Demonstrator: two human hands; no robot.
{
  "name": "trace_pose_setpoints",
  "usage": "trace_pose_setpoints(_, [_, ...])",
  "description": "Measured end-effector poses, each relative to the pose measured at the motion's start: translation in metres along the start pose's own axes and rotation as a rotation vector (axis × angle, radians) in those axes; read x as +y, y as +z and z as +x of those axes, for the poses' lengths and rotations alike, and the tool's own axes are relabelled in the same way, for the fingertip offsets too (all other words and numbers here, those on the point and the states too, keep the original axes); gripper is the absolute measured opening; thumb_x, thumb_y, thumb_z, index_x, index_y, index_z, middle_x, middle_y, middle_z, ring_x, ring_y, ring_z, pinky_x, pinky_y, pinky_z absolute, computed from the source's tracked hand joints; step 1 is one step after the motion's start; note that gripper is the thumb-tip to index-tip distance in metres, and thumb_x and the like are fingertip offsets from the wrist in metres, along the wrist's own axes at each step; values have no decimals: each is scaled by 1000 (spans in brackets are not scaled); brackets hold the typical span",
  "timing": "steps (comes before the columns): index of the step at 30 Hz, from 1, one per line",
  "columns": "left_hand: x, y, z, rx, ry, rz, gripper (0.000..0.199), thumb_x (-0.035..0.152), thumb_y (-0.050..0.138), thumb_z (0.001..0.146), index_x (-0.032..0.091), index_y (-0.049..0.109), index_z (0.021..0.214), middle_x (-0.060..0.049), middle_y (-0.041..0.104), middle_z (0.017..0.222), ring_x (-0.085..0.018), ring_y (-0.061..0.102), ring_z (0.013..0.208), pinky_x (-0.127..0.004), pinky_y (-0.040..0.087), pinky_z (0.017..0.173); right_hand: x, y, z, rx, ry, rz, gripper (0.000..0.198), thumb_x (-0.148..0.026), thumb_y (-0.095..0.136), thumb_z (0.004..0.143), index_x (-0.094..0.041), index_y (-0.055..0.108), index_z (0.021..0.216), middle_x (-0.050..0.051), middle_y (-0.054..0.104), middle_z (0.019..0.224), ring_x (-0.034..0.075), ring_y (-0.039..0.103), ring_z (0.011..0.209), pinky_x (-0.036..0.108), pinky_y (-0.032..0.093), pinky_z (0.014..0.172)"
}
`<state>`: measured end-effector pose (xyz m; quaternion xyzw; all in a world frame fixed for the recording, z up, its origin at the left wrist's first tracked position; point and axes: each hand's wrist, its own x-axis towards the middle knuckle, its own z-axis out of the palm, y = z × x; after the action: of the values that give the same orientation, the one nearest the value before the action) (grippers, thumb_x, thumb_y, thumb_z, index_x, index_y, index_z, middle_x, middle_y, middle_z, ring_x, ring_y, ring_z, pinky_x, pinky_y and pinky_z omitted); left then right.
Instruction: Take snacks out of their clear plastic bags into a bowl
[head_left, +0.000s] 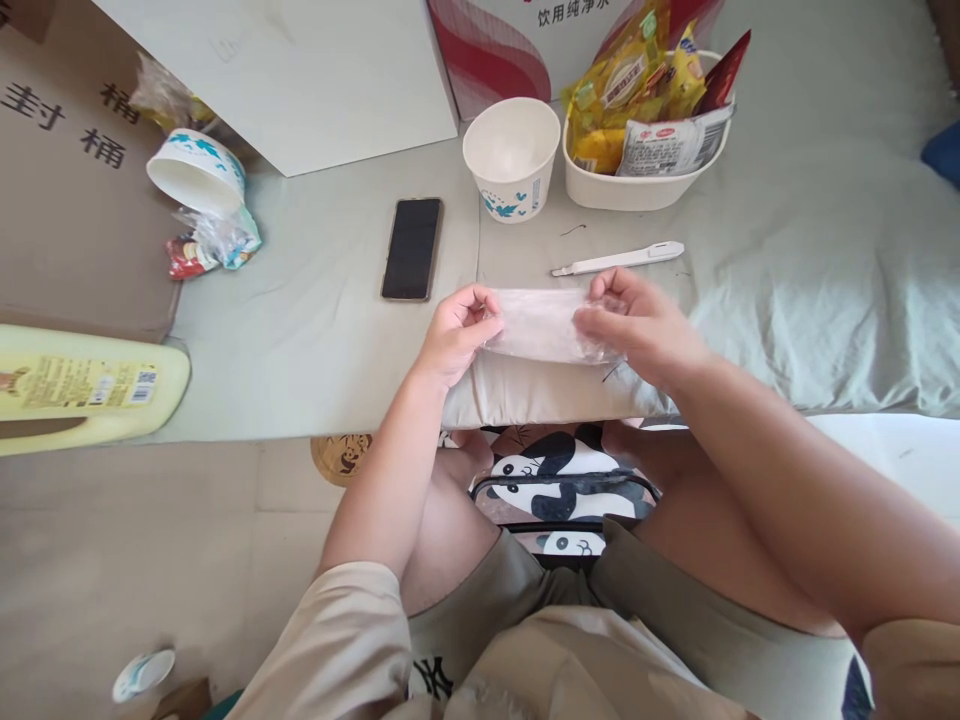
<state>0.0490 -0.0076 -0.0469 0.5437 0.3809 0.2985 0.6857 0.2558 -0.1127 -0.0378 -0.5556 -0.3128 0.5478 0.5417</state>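
Observation:
A clear plastic packet (536, 325) with something whitish inside is stretched between my hands above the front edge of the cloth-covered surface. My left hand (457, 335) pinches its left end between thumb and fingers. At the other end, my right hand (641, 325) grips the packet, its thumb pressed on top. What exactly lies inside the wrapping I cannot make out. Just beyond my right hand is a white pen-shaped cutter (622, 260), lying flat. Behind the packet an upright white paper cup (512, 160) with blue leaf prints stands with its mouth up.
A phone (412, 248) lies left of the cup. A white tub (645, 192) of packaged snacks stands at the back right. On the left are a tipped paper cup (199, 172), crumpled wrappers (217, 240), a yellow jug (90, 385) and cardboard (75, 200). A white box (300, 80) stands behind.

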Motion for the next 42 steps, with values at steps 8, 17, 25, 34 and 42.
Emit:
trace_pose_setpoints(8, [-10,9,10,410,318,238,17,14,72,77,22,57,81,3,57,78,-9,56,71,-21,46,69,7,-3,7,259,-232,-114,29,-41,76,79,-25,52,81,-1,54,76,16,54,71,33,48,69])
trace_pose_setpoints(17, [-27,48,12,-85,383,193,57,65,74,81,28,64,124,-7,71,125,-24,69,117,-35,55,95,7,11,-2,-40,-413,-237,36,-56,63,92,-24,48,87,-3,53,77,13,51,68,30,46,67])
trace_pose_setpoints(25, [-20,59,18,-24,145,-186,39,51,82,78,26,70,105,-1,75,98,-19,72,94,-32,57,86,7,-4,6,288,-319,-297,32,-35,71,82,-25,51,106,-1,59,87,13,55,70,29,46,64])
trace_pose_setpoints(34, [-14,69,18,59,21,-232,53,42,99,51,21,69,89,2,70,81,-11,65,73,-23,53,71,-5,0,3,46,-308,-354,13,-29,58,77,-20,55,86,0,63,81,13,53,66,30,42,67])
trace_pose_setpoints(42, [-2,38,26,463,231,13,53,38,96,47,20,53,72,6,58,67,-9,55,62,-22,46,63,-19,1,5,-4,-296,-376,2,-23,54,86,-21,55,86,0,67,88,14,57,71,28,42,71])
